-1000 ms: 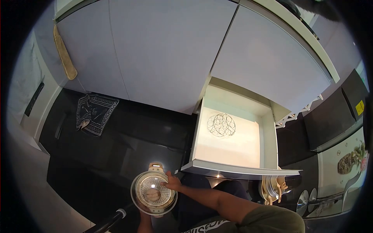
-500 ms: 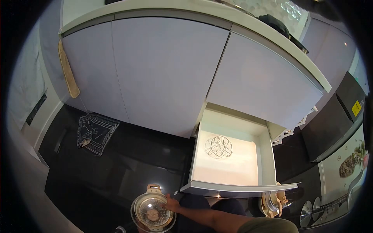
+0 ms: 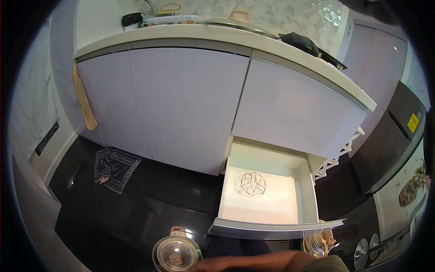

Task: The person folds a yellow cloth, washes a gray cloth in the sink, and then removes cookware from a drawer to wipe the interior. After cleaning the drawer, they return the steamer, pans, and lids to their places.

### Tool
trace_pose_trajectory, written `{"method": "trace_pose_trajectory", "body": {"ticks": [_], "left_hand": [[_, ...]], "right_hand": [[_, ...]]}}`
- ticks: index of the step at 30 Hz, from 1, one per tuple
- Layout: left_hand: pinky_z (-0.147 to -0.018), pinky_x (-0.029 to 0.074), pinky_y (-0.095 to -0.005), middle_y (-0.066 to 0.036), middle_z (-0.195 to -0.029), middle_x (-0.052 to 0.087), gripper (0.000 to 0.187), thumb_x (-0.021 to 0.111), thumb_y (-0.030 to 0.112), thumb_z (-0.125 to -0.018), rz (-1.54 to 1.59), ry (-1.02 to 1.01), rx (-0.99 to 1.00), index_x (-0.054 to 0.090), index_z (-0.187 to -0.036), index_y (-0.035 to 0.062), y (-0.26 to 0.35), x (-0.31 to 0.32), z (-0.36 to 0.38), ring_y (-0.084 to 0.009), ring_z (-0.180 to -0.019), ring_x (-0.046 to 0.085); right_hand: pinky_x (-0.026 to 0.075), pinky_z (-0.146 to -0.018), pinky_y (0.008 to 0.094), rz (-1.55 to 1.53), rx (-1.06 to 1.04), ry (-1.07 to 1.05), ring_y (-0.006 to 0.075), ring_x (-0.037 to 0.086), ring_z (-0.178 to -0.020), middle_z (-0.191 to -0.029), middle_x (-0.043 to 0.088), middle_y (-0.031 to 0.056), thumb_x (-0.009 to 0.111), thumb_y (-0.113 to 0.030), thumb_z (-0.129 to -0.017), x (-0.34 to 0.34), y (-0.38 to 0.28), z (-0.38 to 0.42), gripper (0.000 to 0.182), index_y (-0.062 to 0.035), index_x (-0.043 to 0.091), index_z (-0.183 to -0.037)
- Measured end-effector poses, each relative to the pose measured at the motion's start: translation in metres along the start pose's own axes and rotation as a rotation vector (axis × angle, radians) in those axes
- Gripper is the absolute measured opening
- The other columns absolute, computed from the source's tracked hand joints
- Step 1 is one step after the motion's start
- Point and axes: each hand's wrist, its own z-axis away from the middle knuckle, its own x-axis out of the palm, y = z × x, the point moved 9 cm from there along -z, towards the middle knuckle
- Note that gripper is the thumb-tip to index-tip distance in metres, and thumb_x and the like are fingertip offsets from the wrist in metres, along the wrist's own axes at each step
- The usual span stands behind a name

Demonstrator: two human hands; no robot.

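A round pot (image 3: 168, 263) with a clear glass lid, a perforated insert showing through it and a tan side handle rests low in the view on the dark floor. My right arm reaches across from the right. The right hand (image 3: 203, 264) is right at the pot's right rim, its fingers mostly cut off by the bottom edge, so I cannot tell whether it grips. My left hand is out of view. In front of me a drawer (image 3: 276, 213) is pulled out, with round wire racks (image 3: 252, 184) lying on its base.
More tan-handled cookware (image 3: 317, 240) stands by the drawer's right front corner. A dark patterned mat (image 3: 117, 170) lies on the floor at left. Above are cabinet doors (image 3: 186, 104) and the counter (image 3: 181, 34) with a hob. A grey fridge (image 3: 385, 145) stands at right.
The view has tilted up, showing more of the counter. My right hand has moved down along the pot's right rim toward the bottom edge of the view.
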Motion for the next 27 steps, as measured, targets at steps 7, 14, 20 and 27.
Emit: {"method": "trace_pose_trajectory", "body": {"ticks": [7,14,20,27], "left_hand": [[-0.098,0.039,-0.0355,-0.013,-0.129,0.044,0.051,0.046,0.034,-0.091,0.009,0.023,-0.054,0.037,-0.128,0.0003,-0.034,-0.003,0.01,-0.0245,-0.117,0.044],[-0.098,0.039,-0.0348,-0.013,-0.129,0.044,0.051,0.047,0.033,-0.09,-0.028,0.161,-0.081,0.037,-0.128,0.0001,-0.045,-0.061,0.055,-0.0241,-0.116,0.044],[-0.098,0.039,-0.0343,-0.013,-0.128,0.044,0.052,0.048,0.033,-0.09,-0.172,0.377,-0.173,0.036,-0.128,-0.0001,-0.019,-0.179,0.123,-0.0237,-0.116,0.044],[-0.093,0.042,-0.0321,-0.012,-0.114,0.058,0.031,0.049,0.02,-0.091,-0.975,0.8,0.976,0.056,-0.114,-0.0003,0.096,0.015,0.161,-0.0208,-0.103,0.055]], "right_hand": [[0.05,-0.074,0.0313,0.568,-0.158,1.366,0.0152,0.062,-0.082,-0.101,0.065,0.0119,0.061,-0.014,-0.081,-0.431,-0.211,0.3,0.026,0.0007,0.063,-0.103],[0.048,-0.07,0.028,1.74,0.275,1.82,0.0196,0.063,-0.081,-0.093,0.065,0.0137,0.06,-0.019,-0.083,-0.606,-0.2,0.42,0.024,-0.0087,0.062,-0.105],[0.048,-0.069,0.0292,0.922,-0.08,1.719,0.019,0.063,-0.074,-0.086,0.065,0.0118,0.06,-0.018,-0.082,-0.567,-0.101,0.511,0.021,-0.0043,0.061,-0.099],[0.046,-0.061,0.0258,-0.091,-0.052,1.517,0.0085,0.057,-0.067,-0.075,0.062,0.0022,0.065,-0.015,-0.078,-0.373,-0.027,0.417,0.019,-0.0006,0.059,-0.089]]}}
